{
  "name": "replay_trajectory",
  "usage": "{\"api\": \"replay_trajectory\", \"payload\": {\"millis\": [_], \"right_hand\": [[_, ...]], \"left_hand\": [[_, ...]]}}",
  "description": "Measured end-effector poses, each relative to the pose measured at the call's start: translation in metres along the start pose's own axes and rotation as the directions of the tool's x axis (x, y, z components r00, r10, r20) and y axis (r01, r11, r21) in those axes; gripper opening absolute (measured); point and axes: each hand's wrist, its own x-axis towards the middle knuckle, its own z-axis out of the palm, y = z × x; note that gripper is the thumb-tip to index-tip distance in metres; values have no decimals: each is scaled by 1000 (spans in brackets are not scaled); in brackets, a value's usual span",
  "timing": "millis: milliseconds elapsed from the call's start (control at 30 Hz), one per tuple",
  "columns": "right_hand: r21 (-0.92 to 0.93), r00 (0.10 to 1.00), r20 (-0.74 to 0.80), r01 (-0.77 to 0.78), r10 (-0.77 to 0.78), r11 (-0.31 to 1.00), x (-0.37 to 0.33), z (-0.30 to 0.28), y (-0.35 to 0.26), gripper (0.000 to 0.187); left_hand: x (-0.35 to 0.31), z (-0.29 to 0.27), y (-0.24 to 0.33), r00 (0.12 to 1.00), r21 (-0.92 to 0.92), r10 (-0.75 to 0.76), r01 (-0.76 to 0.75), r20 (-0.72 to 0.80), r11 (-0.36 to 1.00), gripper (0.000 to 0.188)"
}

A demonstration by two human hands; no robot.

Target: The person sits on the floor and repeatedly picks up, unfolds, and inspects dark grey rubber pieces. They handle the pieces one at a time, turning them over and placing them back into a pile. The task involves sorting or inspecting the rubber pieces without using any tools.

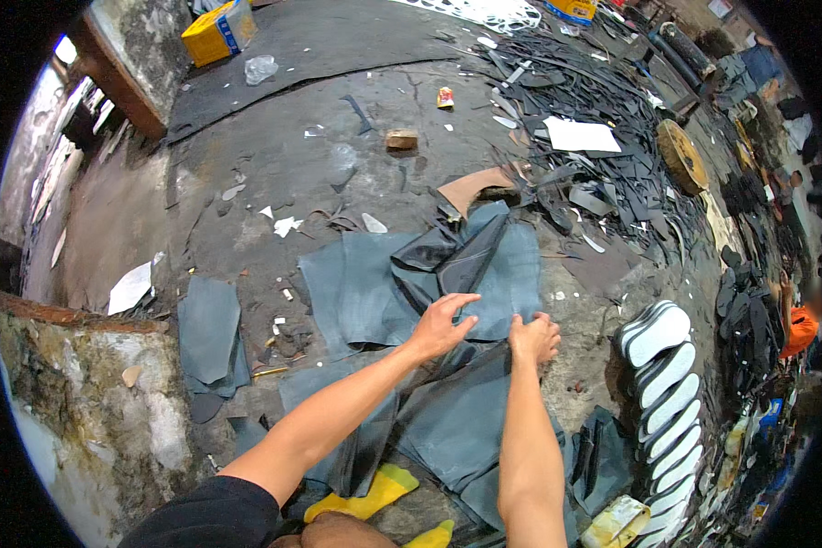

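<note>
Blue-grey sheets of material (pixel 352 279), leather-like or rubbery in look, lie in front of me on the floor. A glossy black fold (pixel 470 260) runs across the upper sheets. My left hand (pixel 440 327) is over the sheets just below that fold, thumb and fingers apart, holding nothing that I can see. At the near right edge of the upper sheet, my right hand (pixel 532 339) has its fingers curled in and closed on the blue-grey sheet. More sheets (pixel 457 429) are spread beneath my forearms, partly hidden by them.
White-and-black shoe soles (pixel 671 388) stand in an overlapping row at right. Dark offcuts (pixel 557 96) heap at the far right, near a round basket (pixel 682 157). A small wooden block (pixel 401 139) lies ahead. Left are cut grey pieces (pixel 208 329) and a low wall (pixel 91 402).
</note>
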Motion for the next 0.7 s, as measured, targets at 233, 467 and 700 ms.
{"api": "replay_trajectory", "payload": {"millis": [233,467,700], "right_hand": [[804,980,65,-162,187,572,42,22,8,69],[898,938,-170,273,-302,345,115,-123,15,27],[173,453,-600,878,-659,446,-51,-192,-35,28]], "left_hand": [[8,58,-45,866,-468,-494,407,-76,785,35],[10,31,-31,817,-602,-576,469,18,646,31],[44,61,51,775,-841,-413,540,478,40,58]]}}
